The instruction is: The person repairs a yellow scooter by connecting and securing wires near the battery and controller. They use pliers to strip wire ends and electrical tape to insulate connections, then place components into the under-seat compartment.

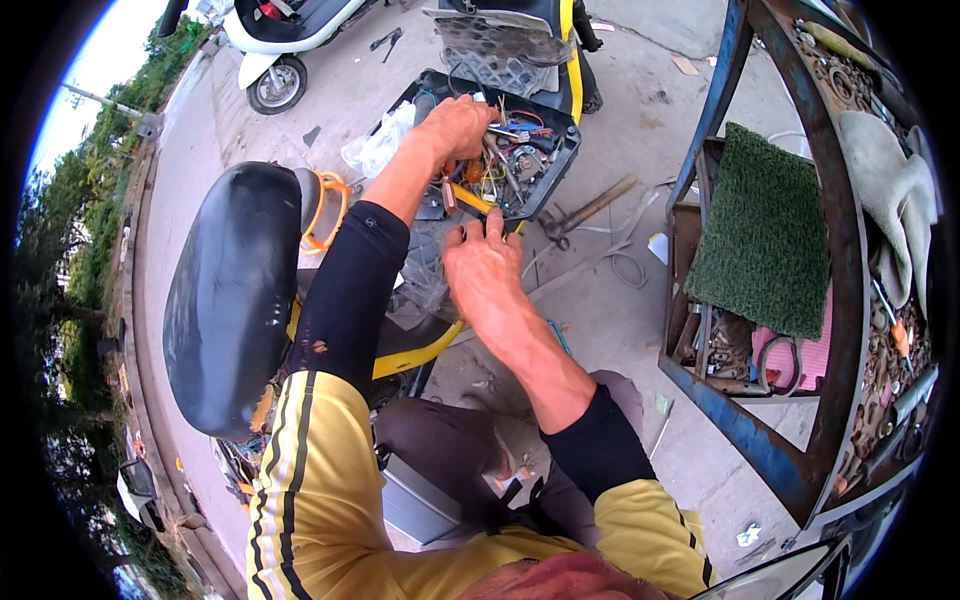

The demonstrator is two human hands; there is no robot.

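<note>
A black tool tray (560,165) lies ahead, filled with loose wires, small metal parts and tools. My left hand (458,128) reaches over its left side with fingers curled down among the contents; what they grip, if anything, is hidden. Just below that hand is a red-handled tool (448,193), beside a yellow bar (472,198) at the tray's near edge. My right hand (485,265) is at the near edge, its fingers apart and nothing visible in them. A crumpled clear plastic bag (428,285) lies by its left side.
A hammer (595,208) and a pale strap (610,252) lie on the ground right of the tray. A rusty metal rack (755,420) with green turf (765,235) and metal parts stands at right. A black scooter seat (235,300) is at left; a white scooter (255,60) stands beyond.
</note>
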